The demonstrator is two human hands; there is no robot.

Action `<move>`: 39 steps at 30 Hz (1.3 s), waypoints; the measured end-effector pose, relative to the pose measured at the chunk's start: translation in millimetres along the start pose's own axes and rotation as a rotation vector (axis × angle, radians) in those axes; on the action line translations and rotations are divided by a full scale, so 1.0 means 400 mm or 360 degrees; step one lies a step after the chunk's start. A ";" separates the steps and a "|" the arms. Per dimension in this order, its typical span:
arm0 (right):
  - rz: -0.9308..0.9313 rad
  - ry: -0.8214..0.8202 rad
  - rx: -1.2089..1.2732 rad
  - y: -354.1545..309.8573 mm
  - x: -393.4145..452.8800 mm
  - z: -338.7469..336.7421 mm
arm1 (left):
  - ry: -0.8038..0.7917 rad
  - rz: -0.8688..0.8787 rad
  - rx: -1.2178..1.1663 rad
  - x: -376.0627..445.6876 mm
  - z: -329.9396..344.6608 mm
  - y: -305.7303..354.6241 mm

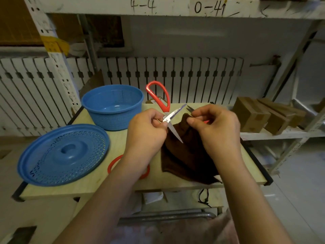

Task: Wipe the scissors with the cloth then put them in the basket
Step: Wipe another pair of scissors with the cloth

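A pair of scissors (pixel 173 115) with a large red handle loop (pixel 158 96) is held above the table, blades spread apart. My left hand (pixel 146 131) grips it near the pivot, the handle loop pointing up and away. One blade points down onto the dark brown cloth (pixel 186 155), which hangs from my right hand (pixel 216 127) and lies bunched on the table. My right hand pinches the cloth's top fold close to the blades. The blue basket (pixel 112 107) stands open at the table's back left.
The basket's blue perforated lid (pixel 63 154) lies at the front left of the wooden table (pixel 112 187). A red loop (pixel 112 163) shows under my left wrist. Dark scissor tips (pixel 190 108) poke out behind my right hand. Cardboard boxes (pixel 260 115) sit on a shelf at right.
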State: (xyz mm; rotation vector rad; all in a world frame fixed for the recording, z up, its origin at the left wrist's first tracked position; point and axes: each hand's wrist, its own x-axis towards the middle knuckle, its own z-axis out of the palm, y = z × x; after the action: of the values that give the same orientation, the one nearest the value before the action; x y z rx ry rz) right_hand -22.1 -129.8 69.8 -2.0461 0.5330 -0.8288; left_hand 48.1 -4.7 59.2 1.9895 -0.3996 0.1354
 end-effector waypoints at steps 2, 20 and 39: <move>0.0021 0.0010 0.0027 0.003 -0.001 0.015 | -0.0019 -0.0007 0.0010 0.001 0.005 0.006; -0.0016 0.0167 0.0198 0.012 -0.030 0.060 | 0.0007 0.0116 0.0268 -0.036 0.041 0.039; 0.0140 0.0071 0.0543 0.033 -0.005 0.004 | -0.0027 -0.0090 -0.0148 -0.013 0.035 0.003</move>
State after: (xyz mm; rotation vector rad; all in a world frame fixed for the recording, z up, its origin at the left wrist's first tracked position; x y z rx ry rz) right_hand -23.2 -134.7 57.5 -1.6849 0.4670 -0.8507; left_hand 41.8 -16.7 52.8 1.9093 -0.3539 0.0632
